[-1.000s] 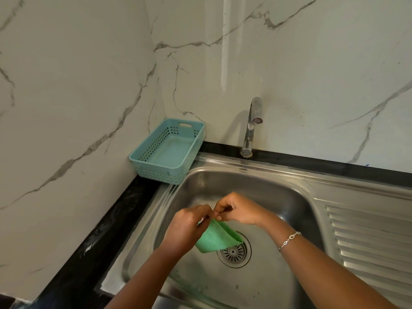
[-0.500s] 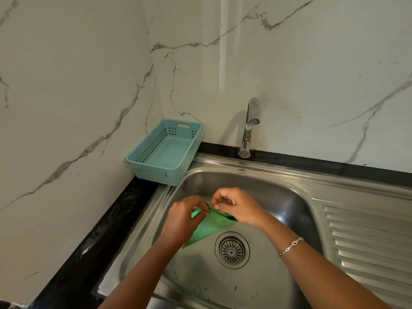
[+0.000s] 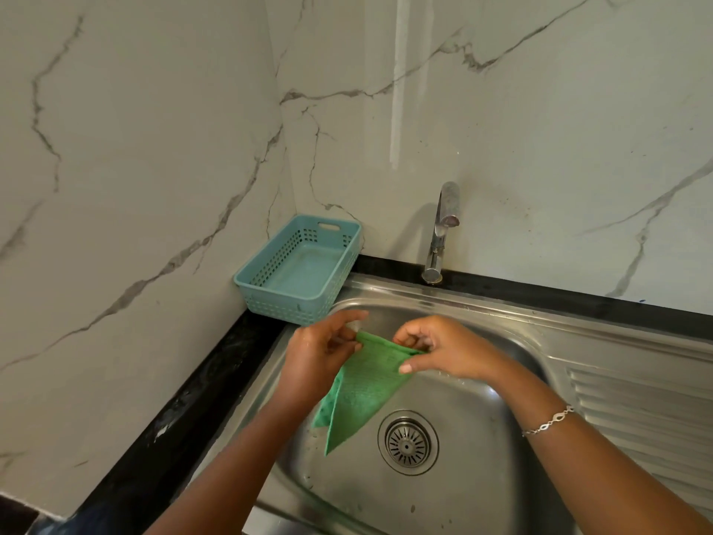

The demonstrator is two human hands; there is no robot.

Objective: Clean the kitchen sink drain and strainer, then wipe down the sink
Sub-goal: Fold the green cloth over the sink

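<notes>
At the far left, a black surface (image 3: 181,403) is seen running along the marble wall, and a teal perforated basket (image 3: 299,270) is set on it in the corner, just beside the steel sink (image 3: 482,492). Over the basin, the upper left corner of a green cloth (image 3: 360,391) is pinched by the left hand (image 3: 318,359), with the index finger extended. The cloth is held folded, hanging to a point above the basin floor. Its right corner is gripped by the right hand (image 3: 449,347); a bracelet (image 3: 548,420) is worn on that wrist. The round strainer (image 3: 408,442) is seated in the drain, just right of the cloth tip. The tap (image 3: 441,231) is mounted behind the sink.
</notes>
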